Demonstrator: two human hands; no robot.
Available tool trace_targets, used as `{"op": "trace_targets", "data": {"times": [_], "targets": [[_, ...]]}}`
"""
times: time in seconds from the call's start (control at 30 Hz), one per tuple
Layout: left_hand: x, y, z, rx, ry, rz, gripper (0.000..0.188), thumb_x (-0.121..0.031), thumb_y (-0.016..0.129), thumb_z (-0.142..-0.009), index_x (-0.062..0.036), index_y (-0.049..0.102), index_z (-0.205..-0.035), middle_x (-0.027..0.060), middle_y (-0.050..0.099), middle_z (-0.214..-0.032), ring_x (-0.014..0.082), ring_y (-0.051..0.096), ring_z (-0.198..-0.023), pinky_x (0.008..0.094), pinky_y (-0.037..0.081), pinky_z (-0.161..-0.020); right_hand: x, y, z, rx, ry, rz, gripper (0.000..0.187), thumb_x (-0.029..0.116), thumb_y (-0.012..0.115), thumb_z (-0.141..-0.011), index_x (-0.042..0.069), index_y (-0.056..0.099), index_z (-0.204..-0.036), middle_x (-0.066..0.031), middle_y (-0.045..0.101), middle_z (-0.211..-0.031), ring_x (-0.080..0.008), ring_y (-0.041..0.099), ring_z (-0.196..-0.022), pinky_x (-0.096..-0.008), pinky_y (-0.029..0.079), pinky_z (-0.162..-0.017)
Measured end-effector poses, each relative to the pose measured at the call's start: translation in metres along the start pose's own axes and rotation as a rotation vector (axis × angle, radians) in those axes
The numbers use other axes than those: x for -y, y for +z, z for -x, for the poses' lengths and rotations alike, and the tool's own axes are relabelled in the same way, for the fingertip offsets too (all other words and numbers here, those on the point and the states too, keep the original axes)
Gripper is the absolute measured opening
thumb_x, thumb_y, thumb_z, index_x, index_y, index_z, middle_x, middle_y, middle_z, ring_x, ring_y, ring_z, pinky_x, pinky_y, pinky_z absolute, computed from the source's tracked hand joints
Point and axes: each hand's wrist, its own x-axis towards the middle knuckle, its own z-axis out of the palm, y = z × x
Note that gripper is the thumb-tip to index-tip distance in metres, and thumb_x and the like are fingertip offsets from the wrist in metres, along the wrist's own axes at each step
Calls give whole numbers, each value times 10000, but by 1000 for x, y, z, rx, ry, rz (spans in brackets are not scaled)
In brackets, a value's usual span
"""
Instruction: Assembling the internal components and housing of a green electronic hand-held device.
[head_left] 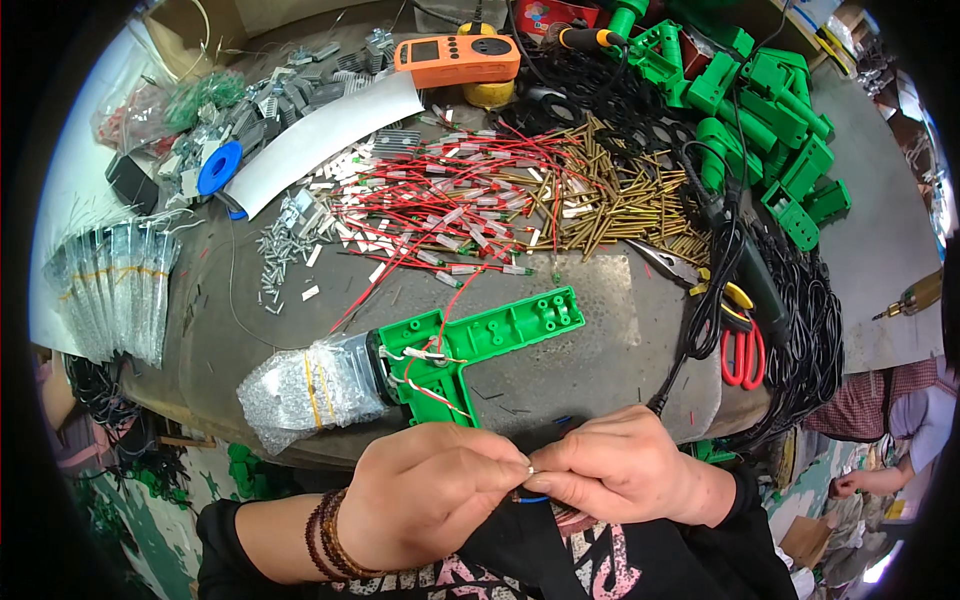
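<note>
In front of my chest, both hands meet fingertip to fingertip. My left hand (425, 490) is closed in a pinch on a tiny pale wire end (531, 470). My right hand (620, 465) pinches the same spot from the other side. Below the fingertips a bit of blue wire (530, 499) shows; the rest of it is hidden. Just beyond lies a green L-shaped plastic tool housing half (510, 325), open side up, with red and white wires (432, 392) inside. Its left end joins a dark part wrapped in bubble wrap (310, 395) with yellow bands.
Behind the housing spread red-wired components (450, 190), brass-coloured screws (630, 200) and silver screws (285, 245). An orange meter (458, 58) stands at the back. Green housings (770, 110) fill the back right. Pliers (740, 340) and black cables (810, 350) lie right; another person's hand (848, 486) is beyond.
</note>
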Motion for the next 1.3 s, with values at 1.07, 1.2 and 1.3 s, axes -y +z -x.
{"op": "trace_targets", "data": {"times": [1.07,1.2,1.3], "targets": [[-1,-41,13,49,102,-431,272,-213,815,-725,-69,588,-761,57,524,-685,257,555,-586,372,447,-513,21,2,-10,118,100,96,189,72,725,-858,29,674,-1035,-104,680,-845,-244,682,-717,-343,533,-618],[14,-62,8,68,59,-553,222,-176,802,-712,-77,640,-827,57,622,-859,251,613,-707,376,477,-596,12,-2,-9,-7,531,-496,164,116,614,-1012,-16,672,-1090,-49,701,-878,-88,649,-766,-259,531,-685],[22,-46,1,-23,138,-600,225,-148,796,-712,-77,670,-885,44,642,-884,220,619,-689,353,477,-577,7,8,-20,20,569,-612,160,97,611,-1015,-26,669,-1098,-51,695,-880,-91,648,-772,-248,538,-694]]}}
